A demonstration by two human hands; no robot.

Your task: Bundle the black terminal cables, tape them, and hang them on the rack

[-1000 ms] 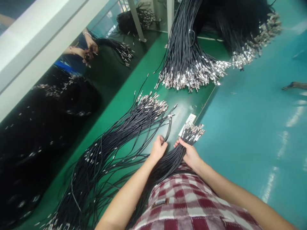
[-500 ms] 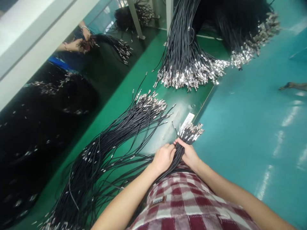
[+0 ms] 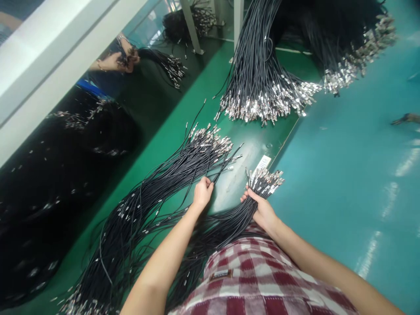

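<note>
Fingers of my right hand [image 3: 262, 209] wrap round a bundle of black cables [image 3: 241, 218], just below its silvery metal ends, over the table's edge. Away to the left, my left hand [image 3: 203, 192] is pinched on a few loose black cables [image 3: 219, 171] whose tips point up and right. Beside it a larger cable pile [image 3: 170, 170] lies on the green table [image 3: 173, 111], its metal ends fanned out toward the upper right. A white label [image 3: 263, 163] sits behind the held bundle's tips.
Thick cable bunches [image 3: 259, 74] with metal ends lie at the top. A pale metal frame bar [image 3: 65, 61] crosses the upper left. Beyond it, another person's hands [image 3: 120, 59] hold cables near a dark cable heap [image 3: 65, 175].
My left hand has left the bundle, moved left, and taken hold of loose cables. My right hand still grips the bundle. The whole view has shifted slightly.
</note>
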